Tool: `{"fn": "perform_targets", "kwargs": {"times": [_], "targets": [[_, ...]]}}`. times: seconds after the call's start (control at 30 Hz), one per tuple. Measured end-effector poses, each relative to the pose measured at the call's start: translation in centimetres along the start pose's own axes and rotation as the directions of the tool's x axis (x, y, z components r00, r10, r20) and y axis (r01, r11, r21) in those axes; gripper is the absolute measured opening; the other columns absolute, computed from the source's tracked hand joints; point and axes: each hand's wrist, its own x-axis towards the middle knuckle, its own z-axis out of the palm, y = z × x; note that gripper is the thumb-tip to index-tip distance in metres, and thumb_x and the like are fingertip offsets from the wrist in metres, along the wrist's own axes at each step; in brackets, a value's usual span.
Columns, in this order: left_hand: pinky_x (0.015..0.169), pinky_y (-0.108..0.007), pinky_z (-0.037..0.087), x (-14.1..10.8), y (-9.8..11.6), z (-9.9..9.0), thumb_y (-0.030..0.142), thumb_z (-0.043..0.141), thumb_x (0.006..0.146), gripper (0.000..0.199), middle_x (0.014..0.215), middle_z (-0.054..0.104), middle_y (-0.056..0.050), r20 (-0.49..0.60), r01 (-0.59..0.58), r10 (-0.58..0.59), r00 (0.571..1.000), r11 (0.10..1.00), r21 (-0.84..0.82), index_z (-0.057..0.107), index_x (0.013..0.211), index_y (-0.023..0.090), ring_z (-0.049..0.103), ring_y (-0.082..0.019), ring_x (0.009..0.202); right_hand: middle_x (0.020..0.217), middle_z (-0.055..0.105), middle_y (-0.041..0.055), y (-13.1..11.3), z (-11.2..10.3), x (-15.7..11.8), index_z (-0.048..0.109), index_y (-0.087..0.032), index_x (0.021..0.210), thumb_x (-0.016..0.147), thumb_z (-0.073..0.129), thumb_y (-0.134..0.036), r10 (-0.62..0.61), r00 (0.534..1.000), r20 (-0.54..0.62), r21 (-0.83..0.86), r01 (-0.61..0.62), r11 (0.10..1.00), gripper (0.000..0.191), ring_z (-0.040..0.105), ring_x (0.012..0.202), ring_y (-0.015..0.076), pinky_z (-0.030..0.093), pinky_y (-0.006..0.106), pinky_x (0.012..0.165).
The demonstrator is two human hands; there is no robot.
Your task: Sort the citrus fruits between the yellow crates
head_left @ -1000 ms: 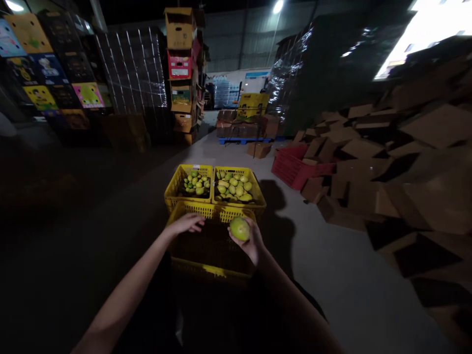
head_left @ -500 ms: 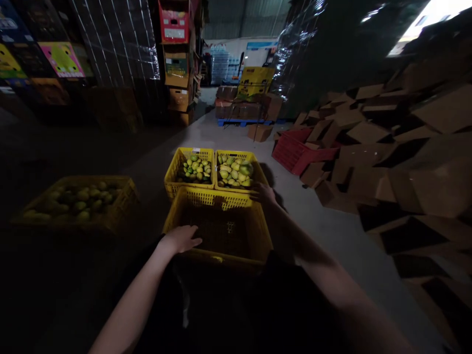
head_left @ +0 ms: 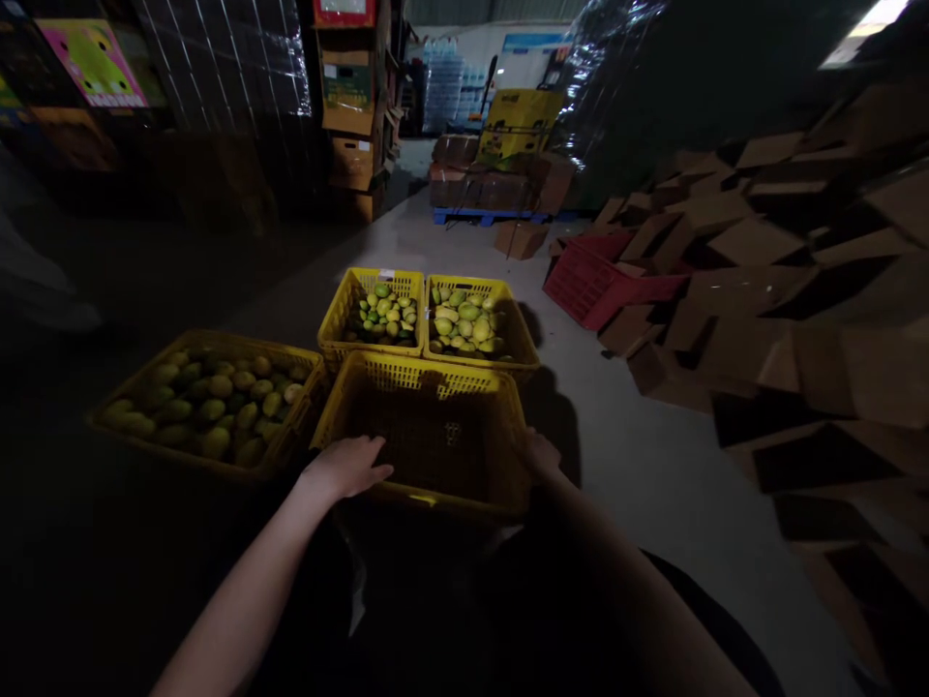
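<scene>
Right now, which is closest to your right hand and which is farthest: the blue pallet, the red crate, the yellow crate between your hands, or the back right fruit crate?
From my right hand:
1. Yellow crate between my hands, just left of it.
2. Back right fruit crate, ahead.
3. Red crate, ahead and right.
4. Blue pallet, far back.

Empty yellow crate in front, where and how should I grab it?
The empty crate sits upright, open, so probably grip the rims of its short ends. Come from outside on the right, from above on the left, where a fruit crate crowds it.
</scene>
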Motion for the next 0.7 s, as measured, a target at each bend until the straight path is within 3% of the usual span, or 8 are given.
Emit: {"fn": "perform_targets", "kwargs": {"times": [0.2,0.3,0.5,0.6,0.7], "targets": [[0.091,-0.039,0.045,1.6,2.1,-1.5,0.041,0.039,0.091,0.05,0.129,0.057,-0.019,0.038,0.012,-0.015,0.999,0.996,0.092,0.051,0.13,0.012,0.057,-0.032,0.115,0.109,0.066,0.02,1.7,0.1,2.2,0.063,-0.011,0.109,0.08,0.058,-0.026,-0.017,0.997,0.072,0.019,0.015,1.0,0.033,0.065,0.102,0.0289,0.049,0.03,0.074],[0.09,-0.039,0.046,2.2,3.4,-1.8,0.042,0.04,0.092,0.051,0.128,0.057,-0.018,0.043,-0.006,0.003,0.999,0.996,0.09,0.05,0.132,0.012,0.058,-0.032,0.113,0.107,0.068,0.019,3.6,-0.3,3.3,0.066,-0.011,0.106,0.077,0.061,-0.029,-0.002,0.996,0.093,0.033,-0.001,0.999,0.034,0.066,0.099,0.0284,0.048,0.027,0.071],[0.09,-0.041,0.046,3.3,3.6,-1.0,0.042,0.042,0.09,0.052,0.126,0.059,-0.019,0.061,-0.017,0.012,0.998,0.996,0.083,0.051,0.132,0.012,0.058,-0.034,0.114,0.098,0.07,0.023,11.9,-1.2,3.9,0.072,-0.009,0.092,0.078,0.06,-0.025,0.105,0.993,0.05,0.063,-0.108,0.992,0.025,0.068,0.093,0.0302,0.046,0.029,0.065],[0.093,-0.042,0.045,3.6,3.2,-0.8,0.042,0.043,0.089,0.051,0.127,0.059,-0.019,0.096,0.013,-0.023,0.995,0.995,0.097,0.053,0.13,0.012,0.057,-0.034,0.115,0.082,0.07,0.0233,16.6,-1.6,2.5,0.073,-0.009,0.077,0.076,0.062,-0.023,0.184,0.983,-0.017,0.118,-0.181,0.976,0.018,0.069,0.082,0.0317,0.045,0.031,0.06],[0.101,-0.037,0.04,2.5,2.9,-0.9,0.044,0.044,0.089,0.052,0.134,0.055,-0.013,0.078,-0.024,0.025,0.997,1.0,-0.004,0.052,0.132,0.017,0.052,-0.028,0.123,0.067,0.067,0.0198,20.5,-2.1,-0.1,0.071,-0.011,0.067,0.073,0.064,-0.015,0.246,0.957,-0.153,0.215,-0.211,0.954,0.011,0.069,0.075,0.0324,0.045,0.033,0.057]]}}
